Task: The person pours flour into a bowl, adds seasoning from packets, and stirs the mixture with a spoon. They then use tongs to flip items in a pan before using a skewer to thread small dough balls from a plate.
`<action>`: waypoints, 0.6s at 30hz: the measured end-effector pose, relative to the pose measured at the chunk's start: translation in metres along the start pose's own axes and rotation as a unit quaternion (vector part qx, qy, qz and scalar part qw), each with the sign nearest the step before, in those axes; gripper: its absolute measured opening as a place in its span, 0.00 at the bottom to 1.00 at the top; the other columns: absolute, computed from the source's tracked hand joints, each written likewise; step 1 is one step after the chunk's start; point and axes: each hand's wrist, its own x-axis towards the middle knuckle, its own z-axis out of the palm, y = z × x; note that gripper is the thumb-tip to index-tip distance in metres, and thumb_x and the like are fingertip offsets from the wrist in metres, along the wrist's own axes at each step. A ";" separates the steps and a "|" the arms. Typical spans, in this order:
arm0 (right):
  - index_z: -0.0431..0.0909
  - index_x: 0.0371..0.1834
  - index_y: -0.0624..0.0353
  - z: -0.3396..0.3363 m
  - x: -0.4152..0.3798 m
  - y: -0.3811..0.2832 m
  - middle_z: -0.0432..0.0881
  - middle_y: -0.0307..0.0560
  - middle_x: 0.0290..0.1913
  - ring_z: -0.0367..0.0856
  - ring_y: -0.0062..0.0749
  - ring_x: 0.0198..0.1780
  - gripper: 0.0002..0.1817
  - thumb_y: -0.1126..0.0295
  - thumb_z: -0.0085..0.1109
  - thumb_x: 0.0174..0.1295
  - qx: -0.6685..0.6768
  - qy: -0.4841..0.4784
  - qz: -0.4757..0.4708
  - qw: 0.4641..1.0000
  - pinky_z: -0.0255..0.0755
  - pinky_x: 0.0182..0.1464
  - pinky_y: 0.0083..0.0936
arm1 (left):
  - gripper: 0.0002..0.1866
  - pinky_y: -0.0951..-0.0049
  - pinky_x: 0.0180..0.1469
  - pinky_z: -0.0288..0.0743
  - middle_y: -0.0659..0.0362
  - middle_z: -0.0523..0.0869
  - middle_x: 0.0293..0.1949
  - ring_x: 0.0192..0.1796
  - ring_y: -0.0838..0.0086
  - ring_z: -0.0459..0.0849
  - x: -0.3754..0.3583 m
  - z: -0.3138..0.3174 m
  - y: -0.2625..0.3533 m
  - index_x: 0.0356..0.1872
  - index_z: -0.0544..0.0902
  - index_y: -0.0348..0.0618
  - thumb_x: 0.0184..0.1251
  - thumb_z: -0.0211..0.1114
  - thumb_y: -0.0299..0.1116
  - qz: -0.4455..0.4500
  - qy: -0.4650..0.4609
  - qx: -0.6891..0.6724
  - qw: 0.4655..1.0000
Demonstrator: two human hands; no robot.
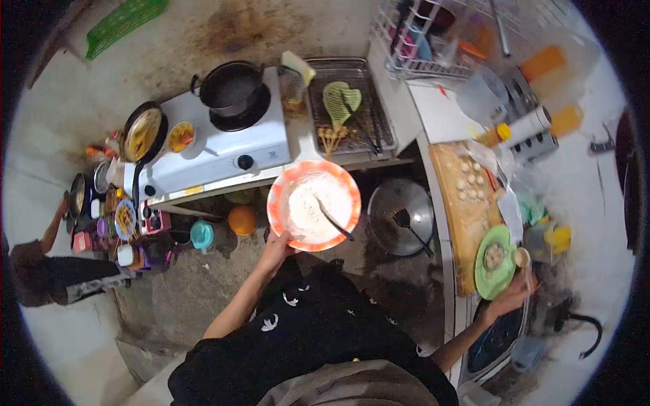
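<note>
My left hand point(276, 250) grips the rim of an orange-and-white bowl point(276, 206) in front of my body. White flour or batter point(308, 216) fills its middle, and a dark-handled spoon point(333, 218) leans in it. Far to the right, my right hand point(511, 296) is closed at the counter beside a green plate point(486, 276). On that plate sits a small heap of pale round balls point(493, 256). A beige round piece point(521, 257) shows just above my right fingers; blur hides what they hold.
A white stove point(223, 162) carries a black pot point(231, 88) and a frying pan point(144, 132). A wire-racked tray point(352, 108) holds skewers. Below stands a metal basin point(401, 216). More pale balls lie on a wooden board point(450, 203). Another person point(51, 264) is at far left.
</note>
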 end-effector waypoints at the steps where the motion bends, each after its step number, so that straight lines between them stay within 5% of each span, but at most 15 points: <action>1: 0.68 0.50 0.66 -0.001 0.014 -0.011 0.75 0.59 0.46 0.74 0.47 0.49 0.19 0.64 0.47 0.61 -0.104 0.040 -0.170 0.979 0.71 0.46 0.34 | 0.24 0.70 0.43 0.73 0.56 0.72 0.49 0.46 0.71 0.75 0.000 -0.015 0.007 0.59 0.56 0.44 0.61 0.46 0.32 -0.005 0.009 0.016 1.000; 5: 0.68 0.37 0.66 0.007 0.019 -0.114 0.74 0.54 0.38 0.76 0.40 0.39 0.11 0.67 0.41 0.65 0.156 0.108 -0.068 0.979 0.72 0.40 0.32 | 0.25 0.72 0.41 0.73 0.56 0.69 0.52 0.46 0.71 0.75 0.016 -0.074 0.033 0.59 0.55 0.45 0.59 0.46 0.31 0.016 0.061 -0.023 0.998; 8: 0.65 0.39 0.66 0.052 0.000 -0.213 0.74 0.53 0.37 0.75 0.39 0.41 0.12 0.66 0.39 0.65 0.187 0.055 -0.098 0.976 0.71 0.41 0.33 | 0.25 0.73 0.39 0.74 0.55 0.69 0.50 0.46 0.71 0.75 0.053 -0.121 0.043 0.59 0.54 0.46 0.59 0.45 0.29 0.047 0.085 -0.017 0.995; 9: 0.63 0.44 0.66 0.095 -0.014 -0.232 0.73 0.53 0.40 0.74 0.38 0.43 0.15 0.64 0.38 0.65 0.344 0.004 -0.074 0.936 0.70 0.43 0.32 | 0.24 0.73 0.39 0.74 0.55 0.70 0.49 0.45 0.71 0.75 0.066 -0.132 0.051 0.59 0.53 0.46 0.59 0.43 0.27 0.060 0.082 -0.019 0.995; 11: 0.67 0.44 0.65 0.156 -0.052 -0.304 0.73 0.50 0.39 0.74 0.31 0.42 0.13 0.69 0.38 0.62 -0.063 -0.017 -0.243 0.968 0.67 0.45 0.27 | 0.25 0.72 0.39 0.74 0.55 0.69 0.49 0.46 0.70 0.75 0.087 -0.145 0.071 0.59 0.52 0.46 0.59 0.43 0.27 0.060 0.088 -0.025 0.994; 12: 0.67 0.45 0.63 0.171 -0.070 -0.378 0.73 0.47 0.40 0.73 0.30 0.41 0.11 0.71 0.41 0.61 0.368 -0.115 -0.166 0.908 0.66 0.44 0.25 | 0.25 0.70 0.39 0.75 0.54 0.68 0.50 0.46 0.69 0.75 0.096 -0.151 0.079 0.59 0.51 0.46 0.59 0.42 0.26 0.058 0.097 -0.029 0.993; 13: 0.68 0.43 0.62 0.166 -0.083 -0.448 0.73 0.46 0.38 0.74 0.31 0.40 0.10 0.73 0.46 0.60 0.476 -0.264 -0.044 0.838 0.66 0.43 0.24 | 0.26 0.70 0.40 0.75 0.53 0.66 0.52 0.47 0.68 0.74 0.108 -0.161 0.080 0.59 0.51 0.45 0.58 0.41 0.25 0.067 0.083 -0.046 0.993; 18: 0.73 0.36 0.58 0.280 -0.157 -0.582 0.78 0.50 0.32 0.76 0.46 0.36 0.09 0.65 0.51 0.57 0.406 -0.361 -0.266 0.797 0.68 0.38 0.34 | 0.30 0.69 0.40 0.79 0.51 0.64 0.55 0.50 0.65 0.73 0.145 -0.197 0.079 0.62 0.44 0.45 0.58 0.43 0.26 0.074 0.049 -0.039 0.995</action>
